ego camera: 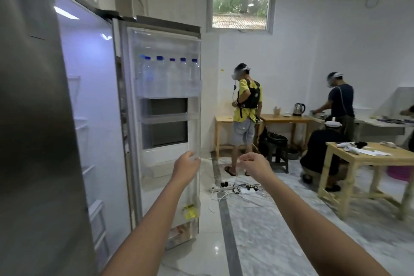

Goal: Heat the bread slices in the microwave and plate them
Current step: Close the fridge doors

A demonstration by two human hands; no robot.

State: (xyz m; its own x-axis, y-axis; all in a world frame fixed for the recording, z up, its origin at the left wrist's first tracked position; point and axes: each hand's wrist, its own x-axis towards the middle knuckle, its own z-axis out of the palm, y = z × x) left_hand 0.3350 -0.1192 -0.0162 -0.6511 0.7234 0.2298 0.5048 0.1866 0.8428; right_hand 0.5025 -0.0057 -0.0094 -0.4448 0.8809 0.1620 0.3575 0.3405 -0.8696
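Bread slices do not show plainly anywhere in the head view, and neither does a microwave or a plate. The one candidate is some blurred orange and white packaging in the lowest door shelf (182, 231), low and left of centre, but it is too indistinct to name. So I cannot say which way the bread points or how its long axis lies.

The fridge door (165, 105) stands upright and swung wide, its inner face towards the camera and its long axis vertical. The left hand (187, 163), at centre frame, has its fingers curled round the door's free edge, probably to hold or swing it while the lit fridge interior (89, 101) on the left is searched. A row of blue-capped water bottles (170, 74) fills the upper door shelf.

The right hand (254, 163) hangs in the air just right of the door, apart from it, with fingers loosely curled and thumb near forefinger. Something thin and pale may dangle below it, but I cannot tell whether it pinches anything. It is likely kept free to reach for the bread.

By my reading the task is at its start: finding the bread.

At right, other people work near a wooden table (369, 157).
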